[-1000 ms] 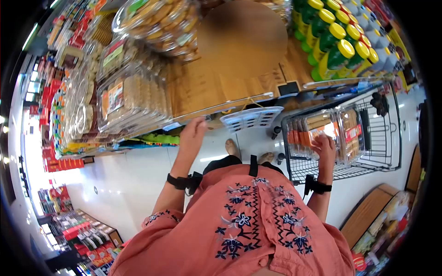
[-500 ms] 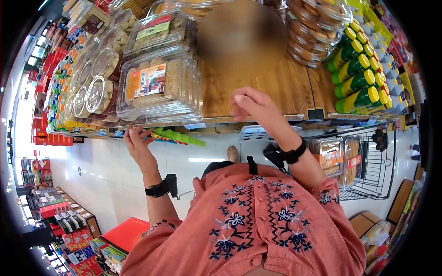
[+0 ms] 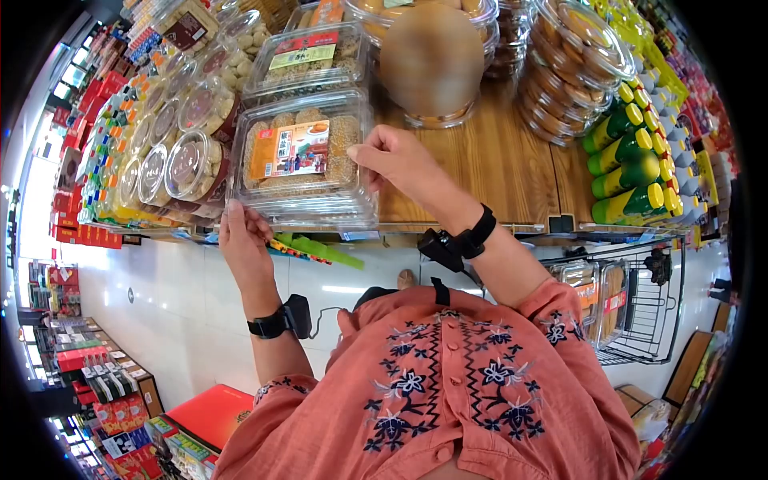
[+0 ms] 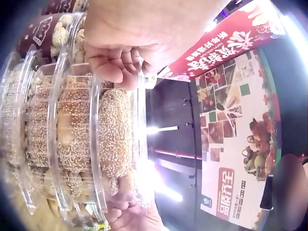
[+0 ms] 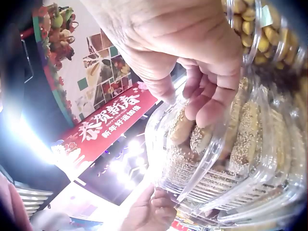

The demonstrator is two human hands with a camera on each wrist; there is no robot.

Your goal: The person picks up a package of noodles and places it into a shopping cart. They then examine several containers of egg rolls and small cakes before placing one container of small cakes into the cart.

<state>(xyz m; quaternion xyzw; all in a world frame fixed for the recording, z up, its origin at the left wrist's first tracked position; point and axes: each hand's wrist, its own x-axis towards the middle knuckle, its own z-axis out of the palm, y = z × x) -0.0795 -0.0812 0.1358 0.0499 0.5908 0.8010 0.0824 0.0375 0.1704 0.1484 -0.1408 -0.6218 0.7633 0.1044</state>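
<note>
A clear plastic box of sesame-coated pastries [image 3: 344, 144] with an orange and white label lies on top of a stack of similar boxes at the shelf's front edge. My left hand [image 3: 246, 250] pinches its left front corner, fingers curled at the rim in the left wrist view. Across from it, my right hand [image 3: 412, 170] grips the right edge, thumb on the lid side and fingers bent around the rim. Through the box wall the pastries [image 4: 115, 130] show sesame seeds all over. More boxes [image 5: 276, 139] sit beneath it in the right wrist view.
Round tubs [image 3: 192, 168] stand left of the stack, and another pastry box [image 3: 308, 60] lies behind. Stacked round containers [image 3: 572, 76] and yellow-capped bottles [image 3: 632, 200] occupy the wooden shelf [image 3: 504, 176] to the right. A wire cart [image 3: 640, 296] holding pastry boxes stands at the lower right.
My right hand has come from over the cart across the shelf to the box's right edge. My left hand has moved left to its front corner. Both now hold the box.
</note>
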